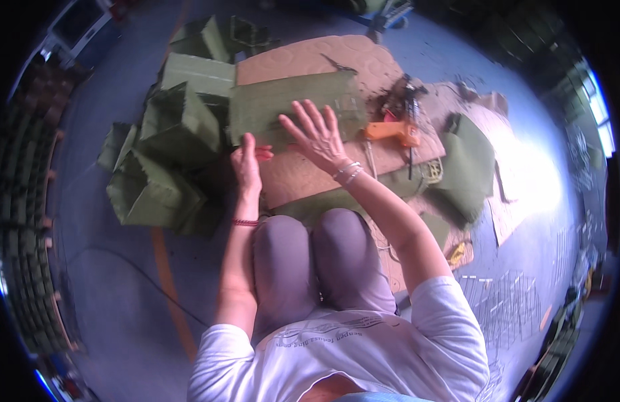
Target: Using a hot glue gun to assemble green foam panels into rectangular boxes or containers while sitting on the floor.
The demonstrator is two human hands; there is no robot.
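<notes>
A flat green fabric panel (266, 100), folded like a box side, lies in front of me on a quilted tan pad. My right hand (317, 134) rests over the panel's near part, fingers spread and palm down. At the panel's near-left corner is my left hand (248, 164), seen edge-on. Its thumb points up and away from the fingers, which look reddish and are partly hidden; nothing held shows there. To the right of my right hand lies an orange glue gun (390, 132). A pair of scissors (338, 65) sits beyond the panel's far edge.
Several open green fabric boxes (179, 120) crowd the left side. On the right are another green fabric piece (464, 167), a yellow item (457, 254) and a tan sheet (501, 174). Thin wire frames (508, 308) lie on the floor. Green stacks (25, 201) line the far left.
</notes>
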